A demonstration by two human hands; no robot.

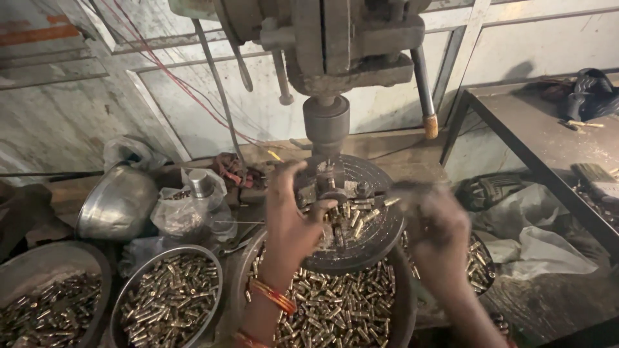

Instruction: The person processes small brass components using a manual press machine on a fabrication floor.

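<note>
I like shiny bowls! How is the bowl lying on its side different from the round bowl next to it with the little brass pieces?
The tipped bowl lies on its side, showing its plain shiny outside; the round bowl sits upright. No contents show in the tipped bowl; the round bowl is filled with small brass pieces. Both are round metal bowls.

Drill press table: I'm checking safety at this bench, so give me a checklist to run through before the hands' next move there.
1. Left hand clear of the spindle: not ok, its fingers sit right beside the fixture under it.
2. Right hand steady: cannot tell, it is blurred.
3. Round table free of loose parts: not ok, small brass pieces lie on it.
4. Bangles away from the machine: ok, they sit low on the wrist.
5. Spindle stopped: cannot tell.
</note>
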